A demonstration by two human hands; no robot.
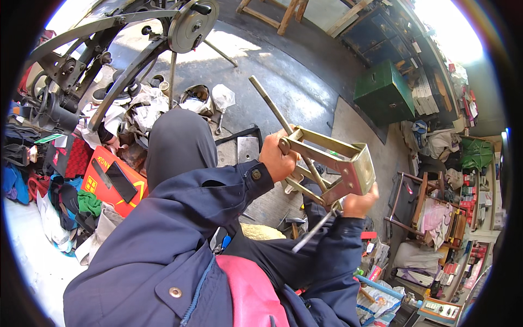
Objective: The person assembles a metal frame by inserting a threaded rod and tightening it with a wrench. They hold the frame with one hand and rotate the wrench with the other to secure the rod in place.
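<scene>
A brass-coloured scissor jack (335, 151) with a long threaded rod (271, 103) is held up in front of me, tilted. My left hand (279, 158) is closed round its near-left side, at the pivot where the threaded rod passes through. My right hand (360, 203) grips the jack's lower right end, its fingers partly hidden behind the metal. From beside that end a thin metal bar (313, 234) slants down to the left, close to my right hand. I cannot tell whether the right hand touches the bar.
A black hand-cranked machine (65, 71) stands at the far left. Below it lie shoes, cloths and a red box (117, 177). At the right are a green metal box (384, 92), a wooden chair (430, 201) and cluttered shelves (479, 234). A metal plate (248, 149) lies on the floor ahead.
</scene>
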